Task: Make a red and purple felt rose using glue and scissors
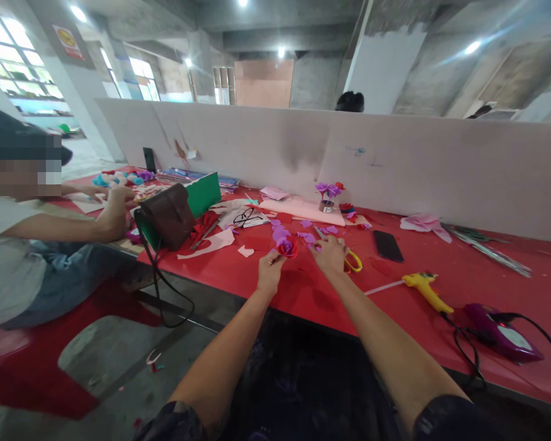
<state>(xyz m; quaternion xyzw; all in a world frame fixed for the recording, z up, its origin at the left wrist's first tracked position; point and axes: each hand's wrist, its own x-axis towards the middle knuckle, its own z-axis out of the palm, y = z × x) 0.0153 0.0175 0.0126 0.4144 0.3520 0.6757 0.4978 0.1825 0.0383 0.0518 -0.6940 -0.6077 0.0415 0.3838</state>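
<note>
Head view: L hand [269, 269] pinches paper rose [287, 247] by its base, bloom just R of fingertips, facing up; stem axis hidden, can't tell. Curled layers, red outer, purple core. R hand [331, 254], fingers bent, partly hides yellow-handled scissors [355, 262]; grip unclear. Flat purple paper petals [332, 230] just beyond.
</note>
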